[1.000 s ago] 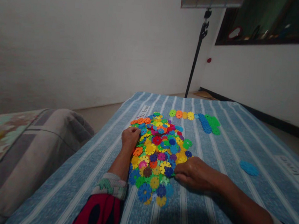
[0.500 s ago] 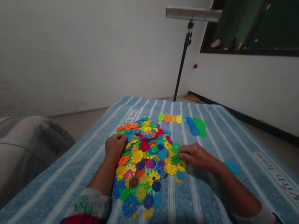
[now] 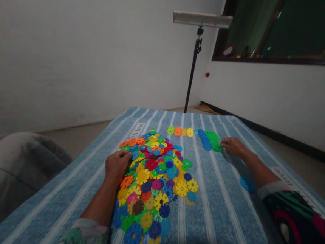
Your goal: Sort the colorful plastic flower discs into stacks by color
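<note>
"Right hand [image 3: 232, 146] has moved: half a second ago it was at the right edge of the pile [image 3: 150, 181], fingertips on a green disc. Now it's out at the green discs [image 3: 213, 139], and a dark blue disc [image 3: 187, 176] shows at the spot it left."

"So what does that mean for the work?"

"One green piece seems to have gone from the mixed heap to its own colour."

"Has it let go?"

"I can't tell. Thumb and fingers are drawn together at the group's right edge, but it's small and dim there."

"And the left hand [image 3: 117, 165]?"

"Same place as before, against the pile's left side, fingers curled in. Whether anything is inside them, I can't tell."

"Any containers?"

"I see no box or tray holding discs. Everything lies straight on the cloth [image 3: 213, 221]: the pile in the middle, the green discs beyond it to the right, blue discs [image 3: 204, 140] touching them on the left. Further left runs a row with a yellow disc [image 3: 190, 132] and an orange disc [image 3: 178, 131]. More blue pieces [image 3: 247, 184] lie beside the right forearm."
</note>
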### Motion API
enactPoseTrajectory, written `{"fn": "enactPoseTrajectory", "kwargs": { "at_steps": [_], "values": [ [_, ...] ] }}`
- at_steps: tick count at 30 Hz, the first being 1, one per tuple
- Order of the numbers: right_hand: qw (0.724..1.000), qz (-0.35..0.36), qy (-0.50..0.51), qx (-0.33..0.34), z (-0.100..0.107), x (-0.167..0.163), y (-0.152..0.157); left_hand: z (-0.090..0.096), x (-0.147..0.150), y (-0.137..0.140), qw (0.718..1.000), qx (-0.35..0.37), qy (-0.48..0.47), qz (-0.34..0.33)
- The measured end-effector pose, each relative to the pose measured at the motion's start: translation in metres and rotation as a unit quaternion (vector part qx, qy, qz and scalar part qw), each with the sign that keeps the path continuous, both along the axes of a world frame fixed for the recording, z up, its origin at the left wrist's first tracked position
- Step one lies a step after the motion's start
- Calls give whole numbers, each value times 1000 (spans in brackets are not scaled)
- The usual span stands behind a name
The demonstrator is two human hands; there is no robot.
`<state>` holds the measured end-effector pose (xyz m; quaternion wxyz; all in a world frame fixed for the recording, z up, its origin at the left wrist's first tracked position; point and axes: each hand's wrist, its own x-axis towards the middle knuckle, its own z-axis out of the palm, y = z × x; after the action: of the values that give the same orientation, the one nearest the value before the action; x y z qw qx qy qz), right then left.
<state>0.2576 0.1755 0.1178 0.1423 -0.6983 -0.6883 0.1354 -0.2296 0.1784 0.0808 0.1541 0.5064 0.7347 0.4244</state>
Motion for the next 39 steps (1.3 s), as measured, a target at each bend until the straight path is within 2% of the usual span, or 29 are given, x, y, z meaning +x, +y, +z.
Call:
{"fn": "enactPoseTrajectory", "kwargs": {
  "at_steps": [8, 14, 18, 22, 27, 31, 36, 39],
  "values": [
    [1000, -2, -25, -5, -7, -2, 7, -2, 0, -1, 1000, 0, -3, -4],
    [994, -49, -90, 30, -20, -3, 7, 2, 2, -3, 1000, -9, -3, -1],
    [992, -40, -109, 41, -26, -8, 1, 4, 5, -5, 1000, -14, -12, -1],
    [991, -32, -125, 46, -23, -24, -12, 5, 8, -8, 1000, -13, -13, -8],
    [993, 39, -100, 52, -17, -72, -40, 3, 10, -9, 1000, -8, -20, -8],
    [989, 136, -38, 45, -14, -123, -70, -1, 8, -7, 1000, -7, -21, -5],
    [963, 268, 25, 9, -5, -170, -102, -5, 7, -4, 1000, -2, -12, -10],
    [948, 315, 46, 3, -2, -188, -113, -7, 6, -2, 1000, 3, -17, -16]
  ]
}}
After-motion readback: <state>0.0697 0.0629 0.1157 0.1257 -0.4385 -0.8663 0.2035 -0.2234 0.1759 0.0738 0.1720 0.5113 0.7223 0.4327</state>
